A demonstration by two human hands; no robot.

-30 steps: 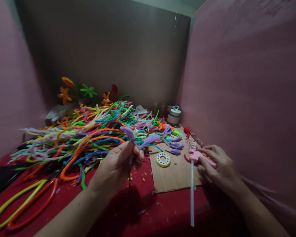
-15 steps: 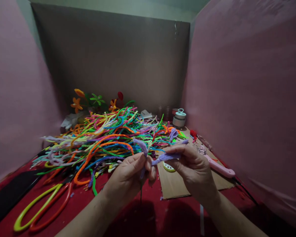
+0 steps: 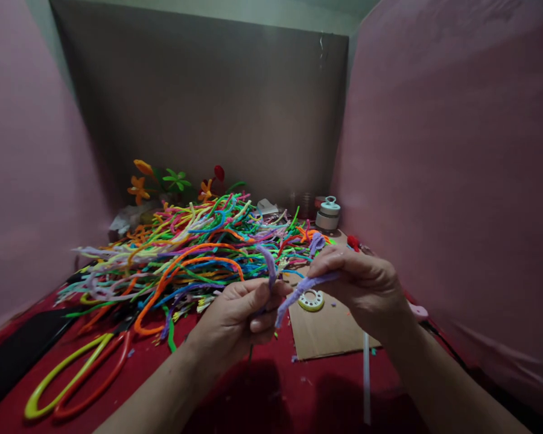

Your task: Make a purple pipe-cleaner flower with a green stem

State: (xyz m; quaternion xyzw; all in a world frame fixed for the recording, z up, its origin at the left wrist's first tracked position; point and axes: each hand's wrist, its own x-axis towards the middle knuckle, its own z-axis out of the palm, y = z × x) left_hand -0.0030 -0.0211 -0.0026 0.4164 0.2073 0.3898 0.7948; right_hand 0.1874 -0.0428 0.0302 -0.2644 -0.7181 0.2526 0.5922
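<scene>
In the middle of the head view, my left hand point(image 3: 230, 322) is closed on a flower piece made of fuzzy pipe cleaner. Its curved purple petal point(image 3: 269, 264) and a small bunch of pale yellow stamens point(image 3: 282, 264) stick up above my fingertips, and a thin stem end shows below the hand. My right hand point(image 3: 371, 289) pinches a separate purple pipe-cleaner petal point(image 3: 300, 292) between thumb and fingers. That petal slants down to the left, its free end close beside my left fingertips. Whether the two touch I cannot tell.
A large heap of coloured pipe cleaners point(image 3: 203, 241) covers the back left. Scissors point(image 3: 67, 380) lie at front left. On the cardboard point(image 3: 317, 346) sits a white and yellow ring point(image 3: 312, 301). A translucent stick point(image 3: 366, 380) lies nearer me. Behind stand a lidded jar point(image 3: 328, 216) and pipe-cleaner flowers point(image 3: 138, 190).
My right hand has shifted slightly right and upward, and its petal has tipped so the free end points lower. My left hand still holds the flower piece, its petal slightly turned.
</scene>
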